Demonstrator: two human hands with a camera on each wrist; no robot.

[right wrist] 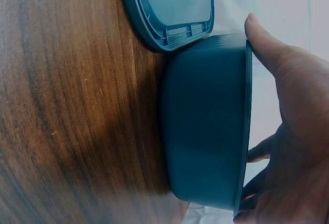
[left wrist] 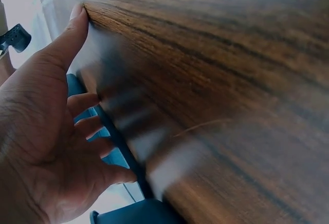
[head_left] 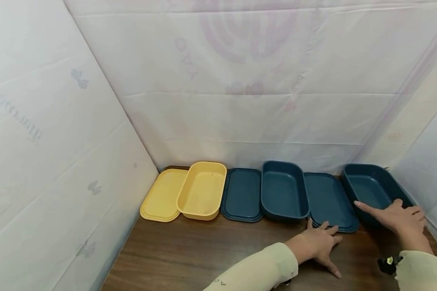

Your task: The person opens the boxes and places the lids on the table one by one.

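We rest our left hand (head_left: 318, 244), fingers spread, on the lid's (head_left: 329, 202) near edge while our right hand (head_left: 397, 216) lies flat over the rightmost box's (head_left: 368, 186) rim, so pairing them likely needs a firmer grip first

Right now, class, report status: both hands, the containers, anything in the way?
Left hand flat at right blue lid edge. Right hand resting on rightmost blue container rim. Nothing blocking.

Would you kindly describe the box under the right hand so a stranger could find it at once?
Follow the row along the back of the wooden table to its far right end. The last dark blue box sits there, right of a blue lid; alone among the boxes, it has a hand on its rim.
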